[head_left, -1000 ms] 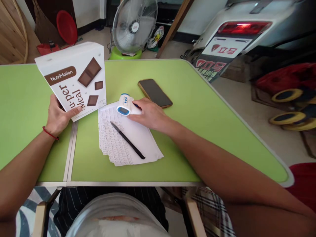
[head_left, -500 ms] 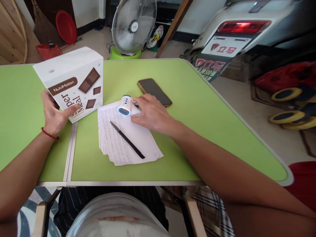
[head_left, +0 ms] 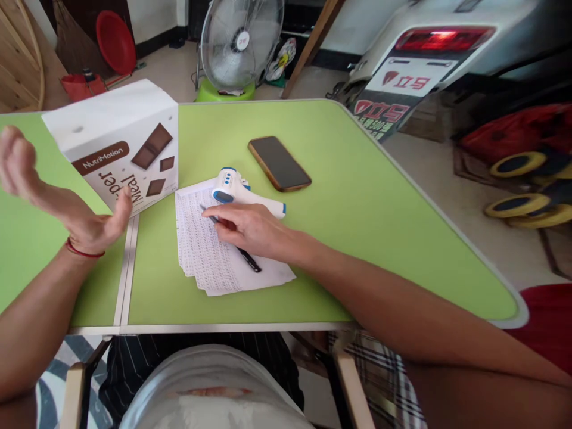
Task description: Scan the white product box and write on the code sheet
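Note:
My left hand (head_left: 67, 202) is open, its fingers spread and thumb raised, in front of a white NutriMotion box (head_left: 120, 143). The box stands tilted on the green table and my thumb overlaps its printed front; contact is hard to tell. Over the handwritten sheets of paper (head_left: 201, 256), my right hand (head_left: 254, 229) is closed around a black pen (head_left: 249, 260). The pen's tip end shows past my fingers, while my hand covers its middle. Just beyond that hand, a white and blue infrared thermometer (head_left: 263, 202) lies on its side, partly over the paper's top edge.
A smartphone (head_left: 279, 162) lies face up on the green table (head_left: 357, 238), behind the thermometer. Past the far edge stand a fan (head_left: 241, 42) and a red basin (head_left: 115, 42). A white scooter (head_left: 442, 53) is parked at the right.
My right hand has let go of the thermometer, moved nearer and taken hold of the pen, which has shifted slightly. My left hand has released the box and spread its fingers.

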Demonstrator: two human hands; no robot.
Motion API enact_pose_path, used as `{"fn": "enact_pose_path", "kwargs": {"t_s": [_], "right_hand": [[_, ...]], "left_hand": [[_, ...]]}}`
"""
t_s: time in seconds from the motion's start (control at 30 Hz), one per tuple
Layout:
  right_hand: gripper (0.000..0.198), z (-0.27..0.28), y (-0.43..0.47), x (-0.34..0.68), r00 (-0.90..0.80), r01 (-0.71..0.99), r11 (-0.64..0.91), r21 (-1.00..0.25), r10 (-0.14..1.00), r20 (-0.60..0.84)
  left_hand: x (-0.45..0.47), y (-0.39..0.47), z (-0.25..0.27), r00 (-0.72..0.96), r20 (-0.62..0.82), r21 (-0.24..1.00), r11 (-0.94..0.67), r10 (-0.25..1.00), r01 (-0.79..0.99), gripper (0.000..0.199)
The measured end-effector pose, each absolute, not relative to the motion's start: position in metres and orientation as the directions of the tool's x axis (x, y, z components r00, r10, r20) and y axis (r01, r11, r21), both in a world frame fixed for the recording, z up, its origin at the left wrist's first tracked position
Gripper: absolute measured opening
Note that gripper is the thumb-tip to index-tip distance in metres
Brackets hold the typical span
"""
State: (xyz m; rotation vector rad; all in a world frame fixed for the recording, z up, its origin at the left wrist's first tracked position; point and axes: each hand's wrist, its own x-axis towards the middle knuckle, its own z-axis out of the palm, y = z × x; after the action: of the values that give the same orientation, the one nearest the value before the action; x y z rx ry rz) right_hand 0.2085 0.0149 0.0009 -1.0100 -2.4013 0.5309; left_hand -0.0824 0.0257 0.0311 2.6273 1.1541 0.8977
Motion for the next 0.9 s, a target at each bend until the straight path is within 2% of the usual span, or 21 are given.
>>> {"fn": "enact_pose_path", "kwargs": {"t_s": [0.17,0.27,0.33,0.4,0.47,0.6,0.73,0.9], "right_hand": [[0.03,-0.011,0.03,0.209,-0.464,0.259,0.555,-0.791,0.79,0.402],[0.035,-0.012,0.026,0.204,-0.447,0.141,0.533,-0.834,0.786,0.427],[0.029,-0.012,0.02,0.2,-0.42,0.114,0.509,-0.853,0.803,0.423],[0.025,-0.012,0.014,0.195,-0.388,0.063,0.466,-0.883,0.826,0.408],[0.033,-0.012,0.009,0.19,-0.378,0.01,0.395,-0.919,0.852,0.362],[0.026,-0.016,0.006,0.185,-0.356,0.039,0.261,-0.965,0.906,0.231],[0.006,-0.021,0.008,0.182,-0.323,0.094,0.295,-0.951,0.912,0.251],[0.005,-0.024,0.008,0.181,-0.357,0.159,0.329,-0.931,0.898,0.257]], "left_hand": [[-0.052,0.001,0.023,0.623,0.476,0.264,-0.777,0.621,0.572,0.033],[-0.041,-0.004,0.022,0.69,0.475,0.206,-0.832,0.546,0.515,0.021],[-0.039,-0.003,0.022,0.74,0.455,0.187,-0.866,0.495,0.464,0.018],[-0.04,-0.001,0.022,0.776,0.423,0.21,-0.883,0.469,0.419,0.016],[-0.041,0.001,0.022,0.79,0.392,0.255,-0.881,0.472,0.4,0.015],[-0.042,0.002,0.017,0.834,0.329,0.263,-0.891,0.444,0.37,0.019],[-0.043,0.002,0.013,0.847,0.259,0.295,-0.873,0.464,0.388,0.023],[-0.044,0.001,0.012,0.84,0.22,0.328,-0.849,0.495,0.414,0.026]]}}
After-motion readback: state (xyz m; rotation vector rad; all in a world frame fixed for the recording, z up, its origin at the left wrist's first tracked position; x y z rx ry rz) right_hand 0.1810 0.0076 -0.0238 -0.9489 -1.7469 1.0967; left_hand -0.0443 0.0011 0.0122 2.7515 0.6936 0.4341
